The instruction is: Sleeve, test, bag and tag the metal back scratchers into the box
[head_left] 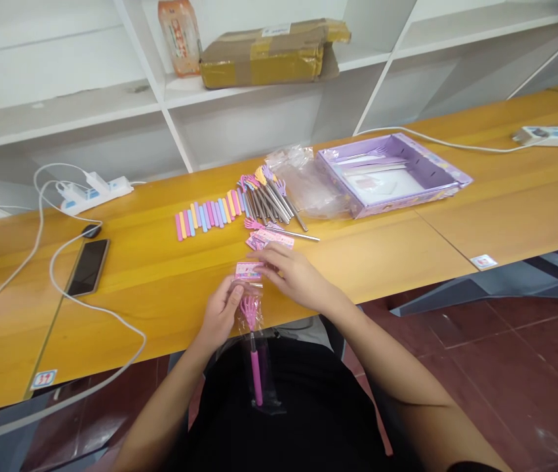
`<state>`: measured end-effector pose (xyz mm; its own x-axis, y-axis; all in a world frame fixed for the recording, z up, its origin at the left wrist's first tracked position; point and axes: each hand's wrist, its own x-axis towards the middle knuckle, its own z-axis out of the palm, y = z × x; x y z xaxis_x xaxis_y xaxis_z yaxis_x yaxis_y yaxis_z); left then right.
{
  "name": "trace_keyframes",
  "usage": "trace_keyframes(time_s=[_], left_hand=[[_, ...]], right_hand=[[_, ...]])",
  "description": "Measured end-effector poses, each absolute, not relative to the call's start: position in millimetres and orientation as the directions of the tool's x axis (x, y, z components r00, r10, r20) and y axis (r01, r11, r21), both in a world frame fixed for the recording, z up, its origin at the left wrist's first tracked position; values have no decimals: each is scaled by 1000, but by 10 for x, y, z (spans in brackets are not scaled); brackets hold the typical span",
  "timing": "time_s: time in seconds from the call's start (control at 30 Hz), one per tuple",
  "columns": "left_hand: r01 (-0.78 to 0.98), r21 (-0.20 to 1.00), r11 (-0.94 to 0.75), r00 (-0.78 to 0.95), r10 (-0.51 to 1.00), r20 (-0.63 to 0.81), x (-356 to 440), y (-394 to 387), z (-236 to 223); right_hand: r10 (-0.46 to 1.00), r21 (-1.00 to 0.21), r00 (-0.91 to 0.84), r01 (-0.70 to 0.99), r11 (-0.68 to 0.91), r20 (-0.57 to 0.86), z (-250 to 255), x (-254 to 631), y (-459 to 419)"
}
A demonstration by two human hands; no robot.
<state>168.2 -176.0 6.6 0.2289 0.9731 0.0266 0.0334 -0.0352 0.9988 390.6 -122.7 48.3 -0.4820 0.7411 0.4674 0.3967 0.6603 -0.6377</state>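
My left hand (220, 309) is closed, thumb on top, at the upper end of a clear plastic bag (269, 380). Inside that bag lies a back scratcher (256, 377) with a pink hand-shaped head and a pink handle, hanging down toward my lap. A pink printed card (247, 269) is at the bag's top end. My right hand (298, 275) pinches the card's right side between thumb and fingers. Just beyond are a small pile of similar printed cards (279, 238) and a loose pink-headed back scratcher (288, 233).
Several metal-shafted back scratchers (273, 200) lie beside a row of coloured handles (207, 213). Clear bags (303, 180) touch a purple box (411, 200). A phone (89, 267), white cables and a power strip (96, 195) lie left. A taped carton (273, 56) sits on the shelf.
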Motion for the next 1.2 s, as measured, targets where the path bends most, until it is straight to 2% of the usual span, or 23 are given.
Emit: trace_keyframes(time_s=[0.17, 0.3, 0.5, 0.77, 0.93, 1.2], left_hand=[[38, 999, -37, 203, 979, 29, 1689, -1736, 91], [15, 1000, -14, 189, 982, 11, 1690, -1717, 118], [128, 989, -68, 63, 996, 60, 1661, -1684, 54], [164, 982, -98, 119, 990, 79, 1657, -1666, 53], [143, 981, -133, 157, 982, 110, 1661, -1660, 83], [69, 994, -85, 165, 984, 72, 1667, -1666, 45]], right_hand=[[776, -689, -415, 374, 621, 475, 426, 3872, -1219], [755, -670, -388, 356, 652, 528, 398, 3844, -1199], [705, -623, -354, 330, 709, 614, 406, 3814, -1175], [675, -572, -341, 360, 737, 654, 368, 3800, -1159], [667, -554, -331, 377, 742, 668, 375, 3814, -1155], [648, -531, -386, 373, 761, 657, 338, 3836, -1137]])
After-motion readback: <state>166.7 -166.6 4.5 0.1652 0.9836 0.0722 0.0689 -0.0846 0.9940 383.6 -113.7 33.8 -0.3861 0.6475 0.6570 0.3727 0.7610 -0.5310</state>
